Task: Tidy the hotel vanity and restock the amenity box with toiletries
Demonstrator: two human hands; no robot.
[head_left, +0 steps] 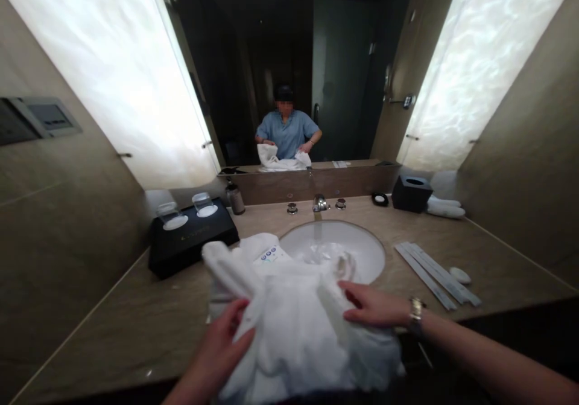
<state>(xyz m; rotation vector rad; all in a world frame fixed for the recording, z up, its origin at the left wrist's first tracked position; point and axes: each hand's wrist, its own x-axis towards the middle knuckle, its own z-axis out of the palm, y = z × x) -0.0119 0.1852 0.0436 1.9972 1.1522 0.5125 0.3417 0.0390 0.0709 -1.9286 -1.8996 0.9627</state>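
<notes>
A white bathrobe or thick towel lies bunched on the front of a stone vanity counter, partly over the round white sink. My left hand grips a fold of the white cloth at its left side, fingers curled round it. My right hand, with a watch on the wrist, lies on the cloth's right part, fingers pressed on a fold. A small printed label shows on the cloth.
A black tray with two covered glasses stands at left, a dark bottle beside it. Faucet, black tissue box, rolled towels, wrapped amenity sticks and a small soap sit at right. The mirror reflects me.
</notes>
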